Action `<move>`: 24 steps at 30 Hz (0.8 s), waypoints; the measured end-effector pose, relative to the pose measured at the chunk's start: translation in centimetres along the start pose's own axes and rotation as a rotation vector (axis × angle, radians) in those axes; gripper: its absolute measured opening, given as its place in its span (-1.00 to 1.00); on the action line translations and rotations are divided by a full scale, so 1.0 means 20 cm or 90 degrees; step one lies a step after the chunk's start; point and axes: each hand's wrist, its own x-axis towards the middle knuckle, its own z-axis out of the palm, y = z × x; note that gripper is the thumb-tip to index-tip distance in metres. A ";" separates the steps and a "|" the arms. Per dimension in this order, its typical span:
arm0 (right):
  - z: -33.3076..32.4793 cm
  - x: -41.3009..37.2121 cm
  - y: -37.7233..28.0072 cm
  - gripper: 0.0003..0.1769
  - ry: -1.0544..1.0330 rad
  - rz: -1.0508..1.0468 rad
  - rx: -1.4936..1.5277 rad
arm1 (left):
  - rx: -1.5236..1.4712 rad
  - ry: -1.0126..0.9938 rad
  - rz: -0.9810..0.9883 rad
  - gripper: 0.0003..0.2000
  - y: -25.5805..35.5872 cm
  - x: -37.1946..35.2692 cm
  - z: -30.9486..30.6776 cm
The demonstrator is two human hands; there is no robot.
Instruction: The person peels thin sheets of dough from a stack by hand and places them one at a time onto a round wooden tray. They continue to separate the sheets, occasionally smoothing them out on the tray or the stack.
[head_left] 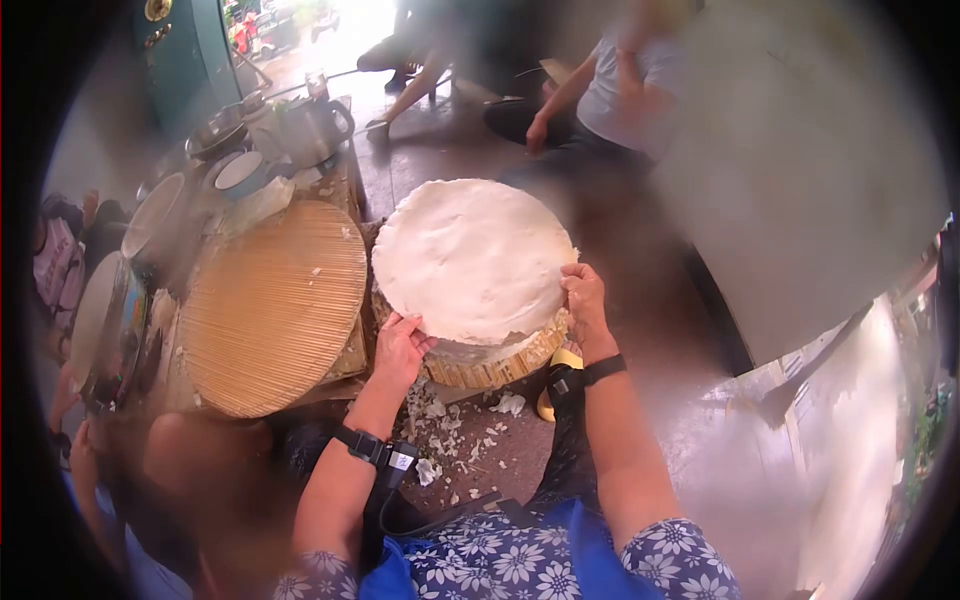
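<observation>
- Holding one white round sheet [475, 255] by its right edge, the right hand [586, 298] pinches it, thumb and fingers closed on the rim.
- Left hand [400, 348]: fingertips touching the near left rim of the same sheet; can't tell if they grip it or just rest there.
- Two hands on one sheet, one at each side; arms reach in from the near side.
- Sheet is in the center, lying over one thick round block [485, 370]; strips show around the block's near side. Sheet's near edge is uneven.
- One round ridged mat [275, 310] left of the sheet, a few white bits on it.
- One metal pitcher [308, 135] far left, past the mat; one small bowl [240, 174] with a pale inside, nearer than the pitcher. More dishes around, too blurred to count.
- Many white scraps [448, 440] on the floor, near side, below the block; too many to count.
- Two black wrist straps, one per wrist: left strap [365, 446], right strap [604, 369].
- One seated person [625, 100] in a pale top, far side, right of center.
- One big pale panel [800, 190] at right.
</observation>
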 end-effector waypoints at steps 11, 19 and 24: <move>0.02 0.03 -0.03 -0.81 0.045 -0.066 -0.212 | 0.127 0.059 -0.017 -0.93 0.03 0.00 0.00; 0.04 0.01 -0.05 -0.76 0.049 -0.189 -0.325 | 0.180 0.066 -0.021 -0.93 0.05 0.02 -0.04; 0.01 0.04 -0.04 -0.71 0.065 -0.177 -0.335 | 0.197 0.081 -0.041 -0.92 0.04 0.03 -0.04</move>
